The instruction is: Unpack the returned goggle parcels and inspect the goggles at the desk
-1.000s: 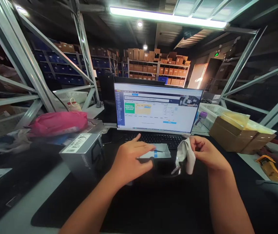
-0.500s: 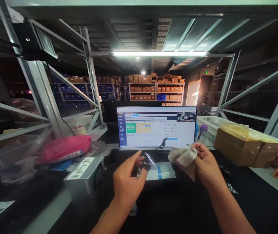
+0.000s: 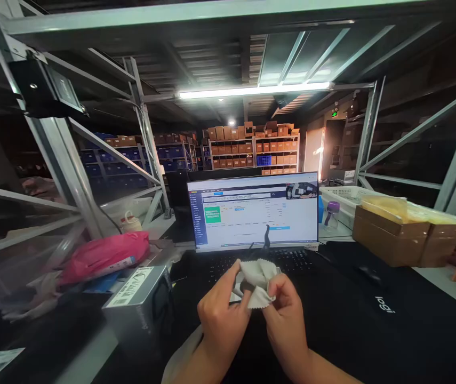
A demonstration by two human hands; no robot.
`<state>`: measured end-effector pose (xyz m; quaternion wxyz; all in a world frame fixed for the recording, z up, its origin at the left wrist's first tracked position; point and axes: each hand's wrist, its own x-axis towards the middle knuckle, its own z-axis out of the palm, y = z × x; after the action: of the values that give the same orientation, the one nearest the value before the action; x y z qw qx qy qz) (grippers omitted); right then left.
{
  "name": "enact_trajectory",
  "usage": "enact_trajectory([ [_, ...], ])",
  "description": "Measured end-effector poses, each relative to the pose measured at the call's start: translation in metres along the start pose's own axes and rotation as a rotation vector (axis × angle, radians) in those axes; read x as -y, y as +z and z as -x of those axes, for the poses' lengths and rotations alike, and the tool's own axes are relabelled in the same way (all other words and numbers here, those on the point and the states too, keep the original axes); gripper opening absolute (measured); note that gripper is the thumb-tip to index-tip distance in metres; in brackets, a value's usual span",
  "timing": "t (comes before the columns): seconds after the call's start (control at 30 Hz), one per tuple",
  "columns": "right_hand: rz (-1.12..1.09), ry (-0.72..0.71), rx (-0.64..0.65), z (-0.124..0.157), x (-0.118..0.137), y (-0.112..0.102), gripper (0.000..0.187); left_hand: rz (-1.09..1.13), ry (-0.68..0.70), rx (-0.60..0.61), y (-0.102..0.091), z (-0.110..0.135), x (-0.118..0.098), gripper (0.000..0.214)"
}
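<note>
My left hand point(image 3: 224, 316) and my right hand point(image 3: 286, 314) are close together in front of the monitor. Between them is a light grey cloth point(image 3: 258, 273) with zigzag edges, pinched by my right fingers. My left fingers grip a small black item point(image 3: 246, 286), partly wrapped in the cloth. Behind the cloth a thin, curved black band point(image 3: 266, 237) sticks up, seemingly part of the same item; its exact kind is unclear. A pale box edge point(image 3: 234, 296) shows behind my left fingers, mostly hidden.
A lit monitor point(image 3: 247, 213) and keyboard point(image 3: 297, 260) stand ahead. At left are a grey box point(image 3: 137, 306) with a white label and a pink package point(image 3: 105, 256). On the right lie a mouse point(image 3: 369, 275), cardboard boxes point(image 3: 390, 240), a white basket point(image 3: 348, 205) and a purple-capped bottle point(image 3: 332, 214).
My right hand has brought the cloth leftward and down onto the black item in my left hand. The open box behind is now mostly covered. The view has shifted slightly.
</note>
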<state>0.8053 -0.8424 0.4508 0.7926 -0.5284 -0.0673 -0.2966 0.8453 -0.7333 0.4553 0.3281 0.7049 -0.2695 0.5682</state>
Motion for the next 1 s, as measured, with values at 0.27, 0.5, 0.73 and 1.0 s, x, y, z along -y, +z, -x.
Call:
enact_trajectory([
  [0.27, -0.163, 0.214, -0.051, -0.031, 0.039, -0.016, 0.038, 0.085, 0.163, 0.106, 0.004, 0.01, -0.002, 0.052],
  [0.5, -0.218, 0.171, -0.15, -0.019, 0.022, -0.009, 0.039, 0.136, 0.076, 0.152, 0.008, 0.011, -0.003, 0.055],
  [0.73, -0.076, 0.122, -0.128, -0.006, 0.016, 0.0, 0.036, 0.197, -0.049, 0.16, 0.003, 0.012, 0.0, 0.047],
  [1.0, -0.25, 0.269, -0.115, -0.037, 0.037, -0.02, 0.052, 0.15, 0.077, 0.19, 0.012, 0.018, -0.004, 0.056],
])
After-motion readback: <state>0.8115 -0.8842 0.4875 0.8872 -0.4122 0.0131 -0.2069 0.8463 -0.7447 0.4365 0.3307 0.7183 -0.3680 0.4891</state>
